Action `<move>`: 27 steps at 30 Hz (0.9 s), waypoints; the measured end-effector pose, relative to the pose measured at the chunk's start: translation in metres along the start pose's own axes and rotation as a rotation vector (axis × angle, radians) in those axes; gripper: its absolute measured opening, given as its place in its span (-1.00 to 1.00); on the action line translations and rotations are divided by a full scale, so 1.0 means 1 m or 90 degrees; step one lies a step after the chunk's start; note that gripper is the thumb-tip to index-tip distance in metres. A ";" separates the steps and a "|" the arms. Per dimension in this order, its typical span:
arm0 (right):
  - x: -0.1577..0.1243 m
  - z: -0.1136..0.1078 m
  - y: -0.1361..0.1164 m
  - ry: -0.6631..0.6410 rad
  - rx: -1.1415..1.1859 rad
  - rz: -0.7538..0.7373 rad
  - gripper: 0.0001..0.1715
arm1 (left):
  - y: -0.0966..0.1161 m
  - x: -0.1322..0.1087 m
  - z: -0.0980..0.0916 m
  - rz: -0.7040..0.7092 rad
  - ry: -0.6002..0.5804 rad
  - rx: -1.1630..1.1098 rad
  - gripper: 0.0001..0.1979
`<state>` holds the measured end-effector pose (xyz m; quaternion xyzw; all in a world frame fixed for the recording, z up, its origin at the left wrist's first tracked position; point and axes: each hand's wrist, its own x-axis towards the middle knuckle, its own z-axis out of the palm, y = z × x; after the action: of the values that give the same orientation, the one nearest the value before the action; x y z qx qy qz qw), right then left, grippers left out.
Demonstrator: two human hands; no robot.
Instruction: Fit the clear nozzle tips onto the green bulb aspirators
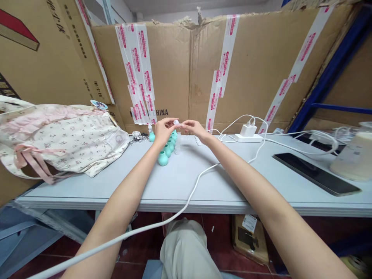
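My left hand [164, 131] and my right hand [193, 126] meet above the far part of the table, fingertips closed on a small translucent white piece [176, 122]. Its exact kind is too small to make out. Below my left hand runs a row of small round teal pots [163, 158], the nearest with an open top; my left hand hides some of the others. Clear plastic pieces [178, 146] stand along the row's right side. One teal pot with a clear top [151, 133] is left of my left hand.
A floral cloth bag [66, 135] lies on the left of the grey table [180, 186]. A white cable [200, 176] crosses in front of my right forearm from a charger [248, 131]. At the right are a phone [315, 173] and a translucent container [353, 155]. Cardboard [174, 69] walls the back.
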<state>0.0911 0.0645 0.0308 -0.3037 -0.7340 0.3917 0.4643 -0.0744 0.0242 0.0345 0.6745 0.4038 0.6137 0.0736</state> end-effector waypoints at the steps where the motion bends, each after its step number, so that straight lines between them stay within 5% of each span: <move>1: 0.000 -0.004 0.003 0.003 -0.087 0.003 -0.83 | -0.002 0.000 -0.001 -0.007 0.008 0.003 -0.70; 5: 0.000 -0.020 0.013 -0.020 -0.561 0.063 -0.88 | -0.008 0.001 -0.004 0.015 0.015 0.057 -0.72; 9: 0.005 -0.027 0.020 -0.092 -0.808 0.110 -0.85 | -0.009 0.000 -0.005 0.037 -0.013 0.091 -0.75; 27: 0.017 0.001 0.037 -0.155 -0.863 0.095 -0.88 | -0.011 0.001 -0.009 0.045 -0.051 0.141 -0.75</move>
<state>0.0870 0.0969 0.0065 -0.5304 -0.8408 -0.0914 0.0579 -0.0875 0.0289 0.0309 0.7165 0.4420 0.5397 -0.0070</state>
